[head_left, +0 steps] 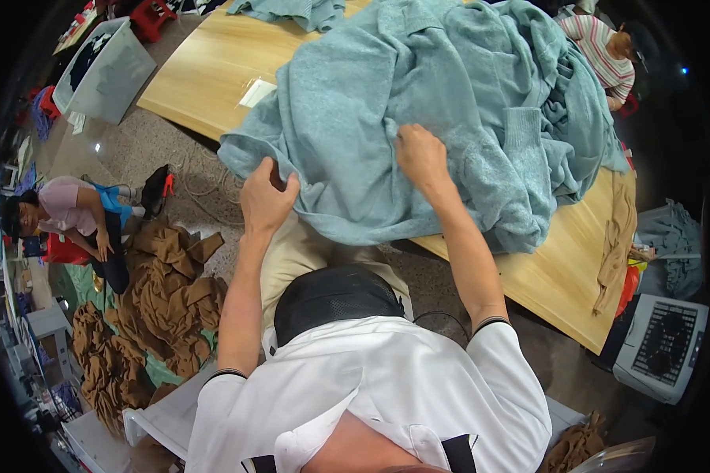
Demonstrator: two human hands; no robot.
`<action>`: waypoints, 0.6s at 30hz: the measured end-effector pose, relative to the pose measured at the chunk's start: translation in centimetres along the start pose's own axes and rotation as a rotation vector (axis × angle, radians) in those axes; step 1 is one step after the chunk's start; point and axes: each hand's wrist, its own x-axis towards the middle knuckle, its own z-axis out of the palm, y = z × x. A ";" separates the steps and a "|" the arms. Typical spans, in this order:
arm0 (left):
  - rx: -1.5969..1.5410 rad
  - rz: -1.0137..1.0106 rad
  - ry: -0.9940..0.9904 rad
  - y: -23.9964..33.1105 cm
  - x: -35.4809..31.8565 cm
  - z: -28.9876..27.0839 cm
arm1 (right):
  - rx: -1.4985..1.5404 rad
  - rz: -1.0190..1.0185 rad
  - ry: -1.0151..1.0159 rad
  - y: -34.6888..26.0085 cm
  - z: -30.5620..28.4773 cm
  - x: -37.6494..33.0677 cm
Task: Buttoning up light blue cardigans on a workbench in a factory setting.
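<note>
Left hand [267, 199] pinches the near hem of the teal knitted sweater [418, 102]; right hand [420, 155] grips a fold mid-body. Sweater's long axis runs away from both hands, up-right across the wooden table [205, 71].

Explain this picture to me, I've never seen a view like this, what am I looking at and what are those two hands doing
This is one picture from a wide fisheye camera worn on a person's head, looking down, so straight edges bend near the rim. There is no machine here: the two bare arms coming up from the bottom belong to the wearer, whose white shirt fills the lower edge.

In front lies a wooden table heaped with light blue-green knitted garments. The left hand grips the near edge of the pile where it hangs over the table. The right hand pinches a fold of the same fabric further up.

On the floor to the left are brown garments, with a seated person beside them. Another person sits beyond the table, top right. A grey bin stands top left.
</note>
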 end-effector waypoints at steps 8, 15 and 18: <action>-0.401 0.216 0.246 -3.5 -7.8 -2.8 | 1.650 0.458 0.068 2.3 -8.1 -4.2; -1.306 -0.597 0.177 -7.3 -10.5 -1.1 | 1.092 0.543 -0.063 6.3 -8.2 -8.8; -1.452 -0.842 0.118 -12.1 -7.1 -1.8 | 0.694 0.402 -0.080 3.8 -8.1 -7.9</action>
